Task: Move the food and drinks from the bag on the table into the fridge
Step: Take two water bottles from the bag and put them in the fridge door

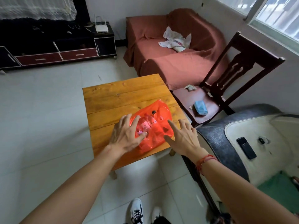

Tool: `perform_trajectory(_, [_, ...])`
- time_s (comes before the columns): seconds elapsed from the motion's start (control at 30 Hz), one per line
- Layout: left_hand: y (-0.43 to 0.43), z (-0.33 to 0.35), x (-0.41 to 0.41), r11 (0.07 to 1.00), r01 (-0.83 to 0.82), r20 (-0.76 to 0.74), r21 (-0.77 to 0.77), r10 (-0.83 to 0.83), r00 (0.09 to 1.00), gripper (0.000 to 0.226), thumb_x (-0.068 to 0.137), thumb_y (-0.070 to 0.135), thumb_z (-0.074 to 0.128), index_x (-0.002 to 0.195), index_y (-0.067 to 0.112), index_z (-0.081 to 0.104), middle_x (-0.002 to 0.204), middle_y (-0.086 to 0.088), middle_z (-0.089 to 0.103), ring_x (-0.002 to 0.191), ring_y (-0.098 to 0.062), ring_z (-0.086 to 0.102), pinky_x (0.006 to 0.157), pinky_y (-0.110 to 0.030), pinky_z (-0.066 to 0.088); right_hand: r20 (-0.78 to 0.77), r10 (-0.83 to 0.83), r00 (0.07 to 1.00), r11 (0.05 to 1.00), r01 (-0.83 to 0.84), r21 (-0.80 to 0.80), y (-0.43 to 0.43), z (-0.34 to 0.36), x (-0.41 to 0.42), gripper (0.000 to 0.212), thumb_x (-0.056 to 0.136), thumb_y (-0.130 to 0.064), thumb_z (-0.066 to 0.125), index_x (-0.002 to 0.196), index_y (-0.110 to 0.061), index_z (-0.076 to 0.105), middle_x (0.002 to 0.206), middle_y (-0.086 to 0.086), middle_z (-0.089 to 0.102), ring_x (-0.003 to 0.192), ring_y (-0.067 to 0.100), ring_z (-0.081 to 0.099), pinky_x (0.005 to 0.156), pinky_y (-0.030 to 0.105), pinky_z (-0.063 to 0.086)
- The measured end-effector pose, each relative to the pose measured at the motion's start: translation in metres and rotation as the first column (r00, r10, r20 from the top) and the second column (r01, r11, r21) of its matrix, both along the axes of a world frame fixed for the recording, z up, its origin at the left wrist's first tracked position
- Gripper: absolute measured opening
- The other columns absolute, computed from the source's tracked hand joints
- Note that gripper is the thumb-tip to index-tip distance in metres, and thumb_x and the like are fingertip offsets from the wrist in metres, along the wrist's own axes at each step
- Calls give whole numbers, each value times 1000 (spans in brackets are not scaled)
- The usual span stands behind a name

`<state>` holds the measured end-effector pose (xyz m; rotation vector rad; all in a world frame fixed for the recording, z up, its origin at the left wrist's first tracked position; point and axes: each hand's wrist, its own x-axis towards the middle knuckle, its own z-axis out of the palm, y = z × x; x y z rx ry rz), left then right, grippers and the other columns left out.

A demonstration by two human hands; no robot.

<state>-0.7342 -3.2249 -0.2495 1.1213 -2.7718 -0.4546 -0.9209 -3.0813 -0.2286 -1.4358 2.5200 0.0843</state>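
Well, both hands were down over the red plastic bag (pixel 163 110), which lay flat on the near half of the small wooden table (pixel 123 94), close to its front right corner. The left hand (pixel 125 136) was spread wide across the bag's left side, fingers straight and fanned out, gripping nothing, its thumb against the plastic near a small pink cap. The right hand (pixel 182 138) came in from the other side, also loose and splayed, its fingertips at the bag's right edge; whether they actually pressed the plastic, I could not tell. A red string bracelet (pixel 205 160) circled that wrist. Through the see-through red film a bottle (pixel 152 121) with a dark cap showed, lying on its side between the two hands, with more bottle shapes beside it, too blurred to count. Just right of the table stood a dark wooden chair (pixel 242 62), a blue tissue pack (pixel 200 108) on its seat. Behind the table sat a sofa (pixel 169 62) under a rust-red cover. A black phone (pixel 246 147) lay on the pale surface at far right, and white shoes (pixel 137 210) showed on the tiled floor below.
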Motion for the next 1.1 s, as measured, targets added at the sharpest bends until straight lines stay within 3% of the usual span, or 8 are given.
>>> perform_trajectory(0.23, [-29,-26,-19,994,-78,48,79,74,996,79,90,64,48,153,22,26,157,-12,24,144,-28,20,113,-45,31,42,60,997,997,-62,43,-50,-24,-24,75,95,-64,43,158,-34,16,159,17,27,141,37,32,111,54,32])
perform_trajectory(0.7, [-39,-54,-54,952,-269,84,147,259,962,76,86,62,47,149,21,35,150,-10,34,134,-30,37,102,-46,42,183,224,957,960,-249,127,-119,-68,-67,79,95,-60,49,160,-33,13,164,18,18,146,39,27,113,51,33])
perform_trajectory(1.0, [-47,-77,-73,943,-303,66,136,297,953,70,86,52,57,144,18,40,141,-11,43,125,-31,45,95,-47,49,247,267,932,938,-310,156,-164,-101,-67,75,95,-56,52,156,-28,20,155,17,33,136,40,39,109,52,36])
perform_trajectory(1.1, [-52,-92,-72,933,-329,98,144,317,943,73,86,55,55,147,19,37,146,-12,38,129,-30,41,99,-45,46,245,247,938,931,-299,208,-181,-124,-65,72,94,-56,51,154,-26,24,153,17,36,135,41,40,109,53,35])
